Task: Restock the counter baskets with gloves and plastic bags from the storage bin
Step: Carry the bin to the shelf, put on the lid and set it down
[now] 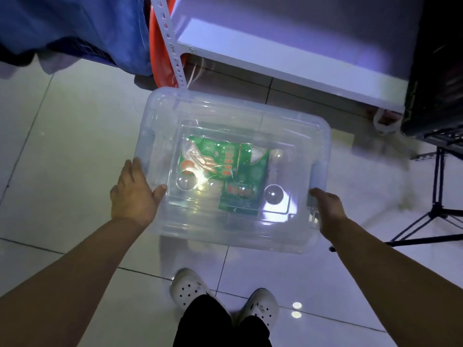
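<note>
A clear plastic storage bin with its clear lid on is held above the tiled floor in front of me. Through the lid I see green packs of gloves lying on the bin's bottom. My left hand grips the bin's left end, thumb on the lid and fingers down the side. My right hand grips the right end at its handle, with the fingers curled under the rim.
A white metal shelf stands just beyond the bin, with an orange item by its left post. Blue cloth hangs at the upper left. A black tripod stands at the right. My white shoes are below the bin.
</note>
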{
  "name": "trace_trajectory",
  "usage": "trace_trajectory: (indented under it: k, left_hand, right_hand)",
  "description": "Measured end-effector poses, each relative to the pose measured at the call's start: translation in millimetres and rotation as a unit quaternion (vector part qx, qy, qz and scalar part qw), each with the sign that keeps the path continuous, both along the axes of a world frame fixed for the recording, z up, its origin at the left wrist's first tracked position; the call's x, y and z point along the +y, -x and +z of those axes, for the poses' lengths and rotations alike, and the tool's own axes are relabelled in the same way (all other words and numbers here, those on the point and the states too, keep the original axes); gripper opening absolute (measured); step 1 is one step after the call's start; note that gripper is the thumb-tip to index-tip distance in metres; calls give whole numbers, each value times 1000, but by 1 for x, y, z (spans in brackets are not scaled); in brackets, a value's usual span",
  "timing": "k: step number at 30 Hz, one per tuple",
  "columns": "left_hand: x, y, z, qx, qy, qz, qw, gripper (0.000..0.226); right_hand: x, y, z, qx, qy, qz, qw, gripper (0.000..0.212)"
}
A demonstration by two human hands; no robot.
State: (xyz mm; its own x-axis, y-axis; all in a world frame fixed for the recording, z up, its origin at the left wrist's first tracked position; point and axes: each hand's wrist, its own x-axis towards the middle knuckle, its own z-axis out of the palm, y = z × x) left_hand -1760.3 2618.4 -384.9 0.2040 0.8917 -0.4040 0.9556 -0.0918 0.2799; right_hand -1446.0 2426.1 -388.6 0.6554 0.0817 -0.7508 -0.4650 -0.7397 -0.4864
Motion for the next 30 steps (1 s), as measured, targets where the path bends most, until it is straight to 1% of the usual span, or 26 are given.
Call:
trace_trajectory:
  k: [2, 3, 4, 6, 8, 9, 10, 12, 13, 14, 17, 18, 19, 20, 22, 23, 25, 27, 29, 30]
  left_hand:
    - [11, 2, -13, -54, 43, 69, 995, 86]
    - [16, 3, -17, -67, 63, 96, 991, 86]
    - [22, 6, -20, -79, 78, 114, 987, 85]
    - [28, 8, -21, -106, 92, 145, 979, 75]
    - [31, 6, -16, -124, 120, 178, 969, 66]
    - [33, 5, -15, -131, 142, 193, 962, 66]
    - [35, 3, -13, -139, 163, 208, 954, 69]
    - [43, 5, -12, -149, 208, 237, 937, 83]
    - [47, 9, -14, -146, 228, 248, 930, 89]
    - [52, 12, -14, -148, 251, 255, 922, 91]
    - [56, 17, -14, -191, 324, 231, 897, 89]
    - [55, 19, -16, -195, 328, 226, 896, 90]
    - [54, 22, -21, -201, 316, 226, 899, 92]
    - [51, 21, -20, -200, 286, 234, 907, 92]
    - [46, 21, -23, -170, 199, 241, 934, 96]
    - [45, 21, -25, -164, 151, 224, 949, 94]
    - [38, 17, -21, -162, 86, 184, 966, 80]
    - [33, 16, -22, -185, 77, 166, 965, 71]
    - [30, 15, -19, -218, 78, 174, 957, 64]
    - [28, 12, -17, -213, 73, 173, 959, 59]
  right_hand:
    - [2, -1, -1, 15, -10, -20, 1000, 30]
    - [3, -1, -1, 3, -17, -23, 1000, 25]
    - [3, -1, -2, -20, -21, -22, 999, 23]
    - [2, 1, -3, -78, -20, 1, 997, 22]
    - [1, 4, -6, -126, 6, 37, 991, 23]
    - [0, 6, -7, -143, 23, 51, 988, 26]
    - [-1, 6, -10, -162, 43, 70, 983, 29]
    - [0, 10, -12, -209, 68, 111, 969, 26]
    - [1, 12, -13, -230, 76, 124, 962, 22]
    - [2, 13, -12, -242, 78, 125, 959, 21]
    - [0, 14, -15, -249, 80, 120, 958, 28]
    - [-2, 13, -16, -243, 76, 120, 959, 29]
    - [-4, 12, -16, -236, 67, 120, 962, 27]
    - [-5, 12, -16, -226, 56, 118, 965, 24]
    - [-5, 12, -15, -194, 23, 104, 975, 18]
    - [-4, 12, -15, -180, 8, 94, 979, 18]
    - [-1, 10, -14, -161, -5, 68, 985, 21]
    - [4, 5, -12, -144, -2, 59, 988, 24]
    - [7, 0, -12, -114, -8, 66, 991, 29]
    - [8, -2, -12, -98, -17, 69, 993, 31]
